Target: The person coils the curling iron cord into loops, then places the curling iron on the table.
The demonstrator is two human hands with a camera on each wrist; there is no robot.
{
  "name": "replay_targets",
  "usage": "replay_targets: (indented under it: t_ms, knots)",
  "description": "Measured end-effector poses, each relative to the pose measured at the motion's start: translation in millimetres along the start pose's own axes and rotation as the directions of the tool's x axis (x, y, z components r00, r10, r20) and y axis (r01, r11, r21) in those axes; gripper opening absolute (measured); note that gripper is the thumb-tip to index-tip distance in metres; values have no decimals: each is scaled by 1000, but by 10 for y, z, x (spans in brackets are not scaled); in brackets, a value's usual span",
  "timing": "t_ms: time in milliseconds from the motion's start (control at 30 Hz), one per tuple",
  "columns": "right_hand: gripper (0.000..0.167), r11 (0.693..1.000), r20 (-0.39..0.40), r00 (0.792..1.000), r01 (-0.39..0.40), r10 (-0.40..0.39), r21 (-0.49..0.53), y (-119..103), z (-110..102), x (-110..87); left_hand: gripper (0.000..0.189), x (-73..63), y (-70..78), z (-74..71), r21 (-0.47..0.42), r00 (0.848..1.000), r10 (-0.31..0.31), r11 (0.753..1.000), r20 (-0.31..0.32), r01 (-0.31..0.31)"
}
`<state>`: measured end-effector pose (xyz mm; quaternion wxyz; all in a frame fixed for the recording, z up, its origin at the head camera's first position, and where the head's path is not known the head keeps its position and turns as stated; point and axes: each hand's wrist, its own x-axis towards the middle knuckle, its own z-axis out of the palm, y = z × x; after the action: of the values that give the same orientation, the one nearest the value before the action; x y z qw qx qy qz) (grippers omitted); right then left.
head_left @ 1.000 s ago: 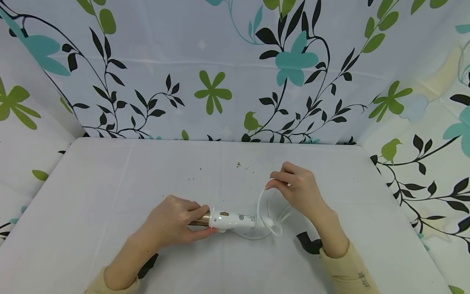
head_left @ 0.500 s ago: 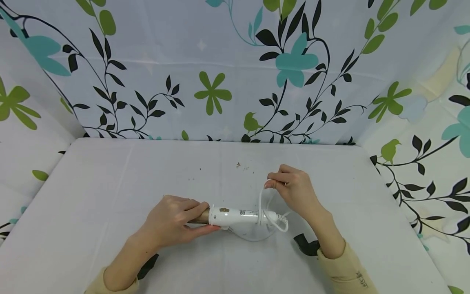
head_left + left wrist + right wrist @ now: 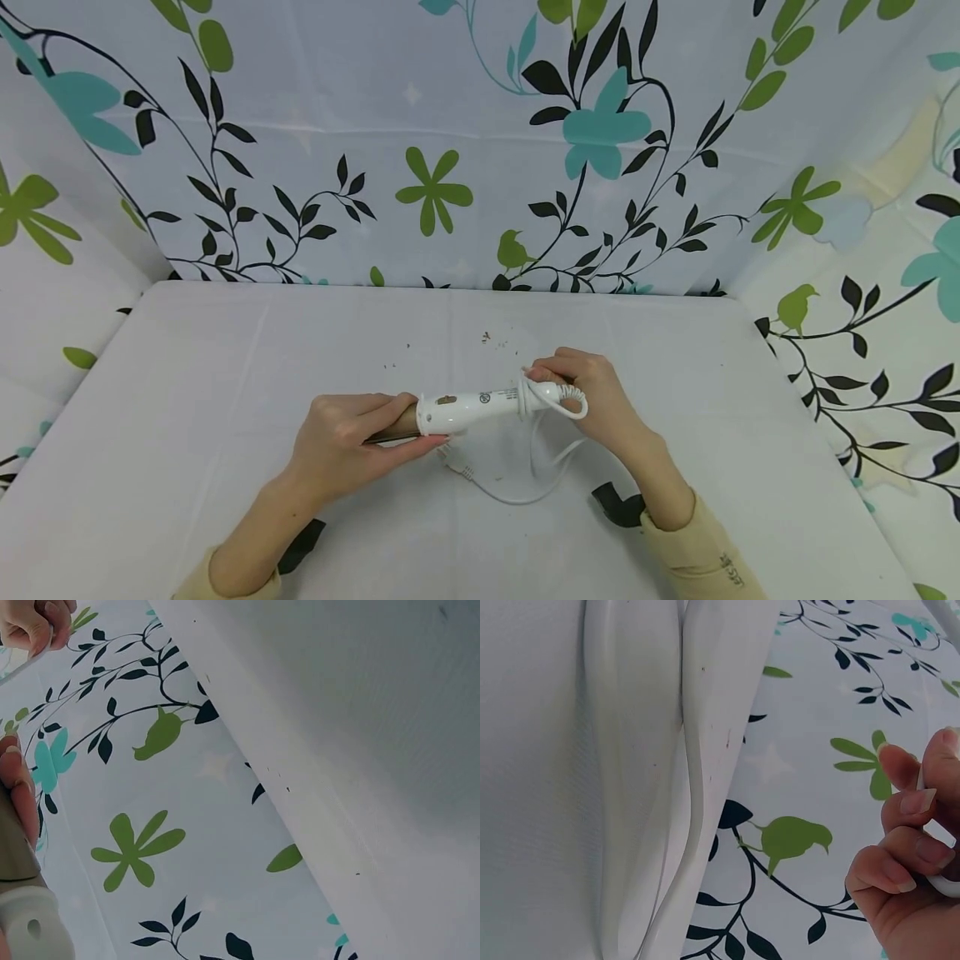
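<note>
In the head view, a white curling iron [image 3: 468, 407] is being held just above the table [image 3: 225, 433], tilted a little up toward the right. Its bronze barrel end is being gripped by the left hand [image 3: 345, 442], with the fingers curled around it. The white cord [image 3: 536, 467] is being pinched by the right hand [image 3: 592, 392] at the handle end, where one turn is already lying around the handle; the rest is hanging in a loop down to the table. For a good wrap, the cord should be kept lightly tight and each turn laid just beside the last one.

In the left wrist view, the barrel [image 3: 15, 859] is being pressed by the fingers [image 3: 21, 791].

In the right wrist view, the fingers [image 3: 907, 802] are being closed on the cord, of which only a small white piece is showing.
</note>
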<state>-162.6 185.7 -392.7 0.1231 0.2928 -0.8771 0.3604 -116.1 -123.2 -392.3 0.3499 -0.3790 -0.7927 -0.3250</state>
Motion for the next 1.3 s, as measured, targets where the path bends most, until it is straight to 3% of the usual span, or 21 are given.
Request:
replay_targets:
  t_ms: [200, 333, 400, 567, 833, 1100, 1300]
  knots:
    - [14, 996, 51, 995, -87, 88, -21, -26, 1, -9, 43, 3, 4, -9, 46, 1000, -24, 999, -8, 24]
    - [7, 975, 124, 969, -219, 216, 17, -43, 24, -12, 47, 4, 18, -13, 95, 998, -53, 994, -22, 55]
    - [3, 972, 154, 962, -232, 227, 20, -41, 41, -14, 48, 6, 28, -12, 107, 997, -78, 991, -22, 80]
    - [16, 991, 183, 975, -130, 130, -14, -29, 73, -11, 53, -2, 36, -2, 145, 985, -167, 975, -30, 170]
    - [22, 1000, 191, 982, 4, -4, -1, -50, 109, -7, 58, -29, 6, 25, 253, 969, -241, 935, -57, 248]
    - [12, 997, 258, 963, 77, -79, 20, -137, 150, -17, 55, -14, 32, -15, 208, 939, -340, 916, -45, 342]
    - [11, 983, 279, 943, 172, -182, 59, -205, 197, -29, 46, -15, 42, -29, 251, 920, -391, 889, -15, 382]
